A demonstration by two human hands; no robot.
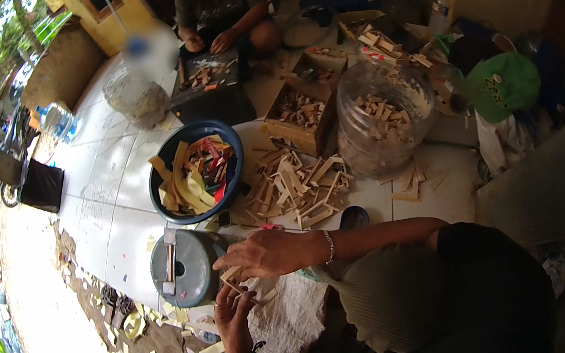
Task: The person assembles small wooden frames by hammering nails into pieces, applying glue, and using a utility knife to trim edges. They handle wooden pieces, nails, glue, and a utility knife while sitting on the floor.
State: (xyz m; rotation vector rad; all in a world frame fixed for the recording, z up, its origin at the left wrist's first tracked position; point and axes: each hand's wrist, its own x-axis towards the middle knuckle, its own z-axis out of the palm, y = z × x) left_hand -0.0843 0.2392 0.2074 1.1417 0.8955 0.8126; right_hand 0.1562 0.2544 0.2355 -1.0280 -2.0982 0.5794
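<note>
Between my two hands is a small wooden frame made of thin pale strips. My right hand, with a silver bracelet at its wrist, reaches in from the right and closes on the upper part. From below, my left hand, dark bands at its wrist, pinches the lower part. The fingers hide some of the frame. Just left of the hands stands a round grey tub with a flat wood-and-metal piece across its top. A pale, rough-surfaced block or sack lies beneath the hands.
Ahead is a heap of similar wooden pieces, beside a blue basin of coloured scraps. A clear drum and a wooden box hold wood bits. Another person sits at a dark worktable. Olive ribbed cloth bulges between my arms.
</note>
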